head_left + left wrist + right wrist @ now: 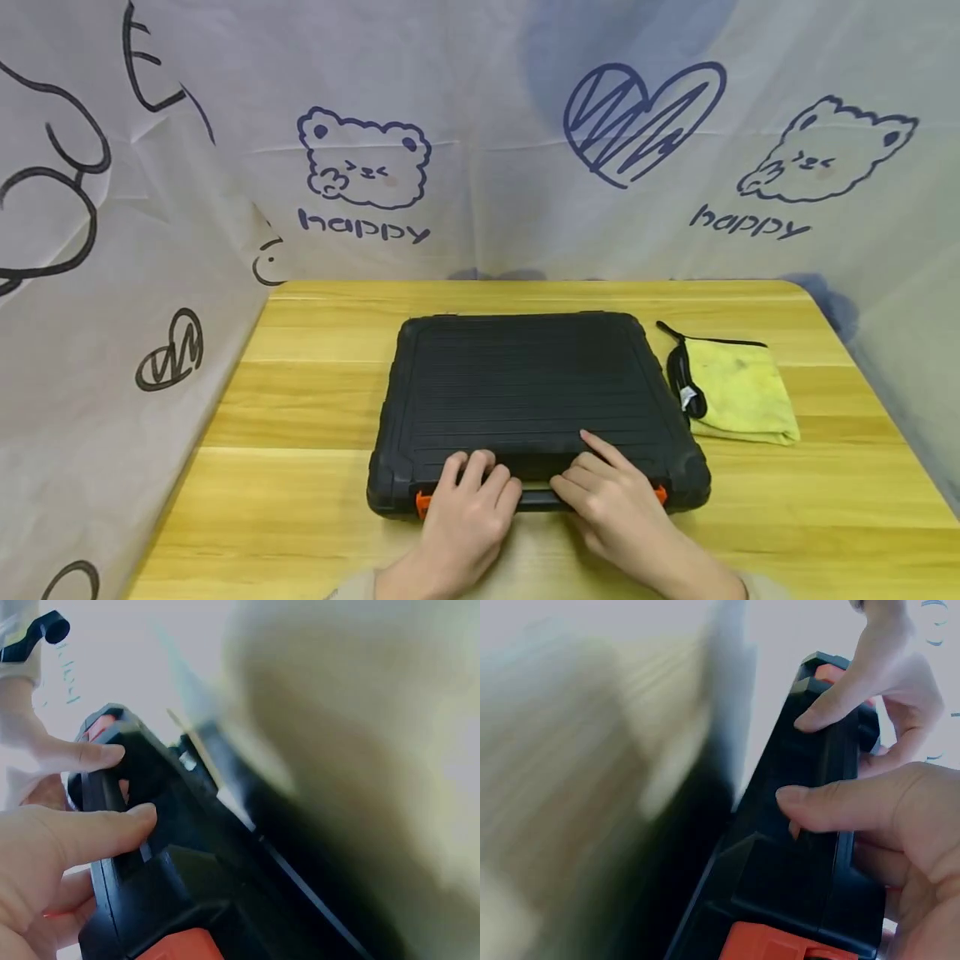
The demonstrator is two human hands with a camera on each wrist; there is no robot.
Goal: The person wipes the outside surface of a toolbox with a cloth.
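Head view has a black case (525, 375) lying on the desk (300, 400), midway between the side edges, its back near the far edge. From where I stand, the left hand (472, 521) and right hand (618, 512) both grip its near side at the handle (542, 500), fingers curled over, one right finger stretched onto the lid. Orange latches (423, 503) peek out beside them. Toward the desk's right edge lies a yellow cloth (742, 387) with a black cord (696, 404).
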